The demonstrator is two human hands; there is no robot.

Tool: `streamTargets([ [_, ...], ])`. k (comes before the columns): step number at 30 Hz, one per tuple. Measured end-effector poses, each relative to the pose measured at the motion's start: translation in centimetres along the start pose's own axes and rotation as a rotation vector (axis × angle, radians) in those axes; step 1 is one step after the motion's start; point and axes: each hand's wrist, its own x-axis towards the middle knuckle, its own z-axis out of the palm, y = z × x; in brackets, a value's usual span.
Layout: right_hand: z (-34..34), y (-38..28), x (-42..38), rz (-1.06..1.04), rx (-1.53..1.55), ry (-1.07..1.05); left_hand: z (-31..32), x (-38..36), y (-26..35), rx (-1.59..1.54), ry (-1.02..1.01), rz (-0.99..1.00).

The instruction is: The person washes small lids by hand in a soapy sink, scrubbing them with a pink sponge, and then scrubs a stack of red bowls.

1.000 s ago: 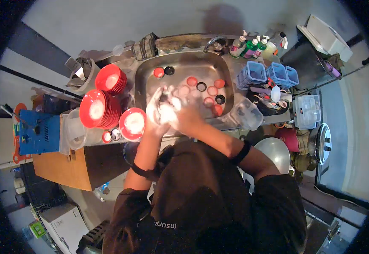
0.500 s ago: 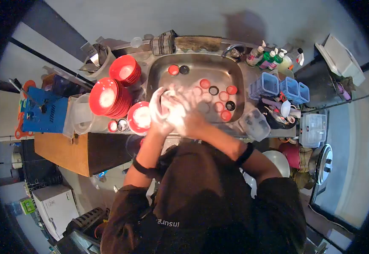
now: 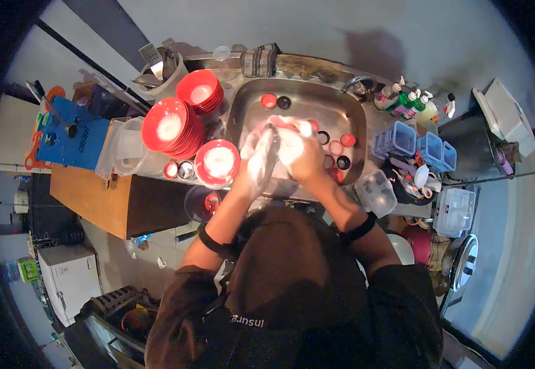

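Over the near side of the metal sink (image 3: 218, 111), my left hand (image 3: 258, 161) and my right hand (image 3: 301, 150) are close together, both overexposed by bright light. Their fingers curl round something between them; a dark curved edge shows there, but I cannot make out what it is. Several red lids (image 3: 348, 141) and black lids (image 3: 343, 162) lie on the sink floor, mostly right of my hands. One red lid (image 3: 268, 100) and one black lid (image 3: 284, 102) lie at the back left. A red bowl (image 3: 217, 162) stands left of my left hand.
Two stacks of red bowls (image 3: 172, 128) stand left of the sink, near a pot of utensils (image 3: 163, 74). A faucet (image 3: 358, 86), pump bottles (image 3: 412, 103), blue baskets (image 3: 396, 140) and a clear container (image 3: 376, 192) are on the right. A striped cloth (image 3: 259, 61) lies behind.
The view has shifted, so the sink and bowls appear further right. My hands have changed pose, and a dark edge now shows between them.
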Motion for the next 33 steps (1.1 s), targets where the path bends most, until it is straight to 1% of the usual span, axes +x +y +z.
streamTargets([
  [2,0.5,1.3,0.2,-0.09,0.279,0.016,-0.2,-0.1,0.0,0.042,-0.055,0.072],
  [3,1.2,1.8,0.7,-0.276,0.095,0.095,0.3,-0.4,0.3,0.033,-0.041,0.083],
  [4,1.0,2.2,0.1,-0.28,0.107,0.084,0.2,-0.1,-0.1,0.03,-0.026,0.09],
  [6,-0.7,0.9,0.0,0.84,1.114,-0.201,0.1,0.7,-0.7,-0.018,-0.023,0.151],
  [7,-1.4,-0.1,0.9,1.045,1.151,-0.181,0.2,0.6,-0.8,0.07,0.01,0.184],
  [8,-0.6,0.8,0.9,1.07,1.428,-0.109,1.7,0.0,-0.2,0.027,-0.01,0.139],
  [10,-2.6,-0.8,1.4,1.201,1.532,-0.263,1.4,1.0,-1.0,0.262,-0.047,0.167],
  [11,-1.9,-0.8,1.2,1.205,1.537,-0.282,0.7,2.1,-2.1,0.364,-0.065,0.242],
  [12,-0.9,-0.4,0.9,1.009,1.365,-0.267,0.9,2.5,-2.1,0.466,-0.088,0.317],
  [13,-0.1,-0.1,0.6,0.812,1.191,-0.246,0.9,2.5,-2.3,0.408,-0.096,0.315],
  [14,0.2,0.4,0.6,0.808,1.195,-0.255,0.7,2.5,-2.4,0.408,-0.089,0.322],
  [16,0.3,1.8,0.4,0.53,0.984,-0.275,0.0,2.7,-2.4,0.35,-0.182,0.313],
  [17,0.7,2.2,0.4,0.434,0.936,-0.263,-0.5,2.5,-1.7,0.615,-0.18,0.379],
  [18,0.6,2.8,0.4,0.435,0.937,-0.265,-0.7,2.2,-1.4,0.615,-0.178,0.379],
  [20,-0.1,3.5,0.3,-0.094,0.133,-0.369,-0.4,1.1,-0.6,0.363,-0.17,0.046],
  [21,0.3,4.4,0.1,-0.39,-0.156,-0.285,-0.6,0.5,-0.1,0.321,-0.179,-0.063],
  [22,0.7,4.8,-0.3,-0.388,-0.164,-0.284,-1.2,0.5,-0.1,0.319,-0.186,-0.065],
  [24,1.2,3.5,-0.2,-0.201,-0.013,-0.38,-1.7,0.5,-0.3,0.091,-0.195,-0.103],
  [25,1.0,2.0,0.1,-0.07,0.056,-0.373,-1.1,0.6,-0.1,0.068,-0.053,-0.154],
  [26,0.5,1.0,0.7,-0.076,-0.117,-0.583,-1.0,0.4,0.7,0.117,-0.004,-0.244],
  [28,0.6,1.1,0.0,-0.351,-0.33,-0.548,-3.3,1.5,-0.5,0.158,-0.054,-0.234],
  [29,0.2,0.7,0.2,-0.356,-0.334,-0.547,-3.2,1.3,0.2,0.154,-0.058,-0.23],
  [31,-0.6,-0.3,0.6,-0.419,-0.084,-0.601,-3.3,0.7,1.7,0.132,0.044,-0.245],
  [32,-0.5,-0.5,0.6,-0.422,-0.084,-0.6,-3.4,0.4,2.1,0.132,0.043,-0.241],
  [33,-0.4,-0.6,0.6,-0.376,0.139,-0.558,-3.4,0.3,2.5,0.02,0.039,-0.259],
])
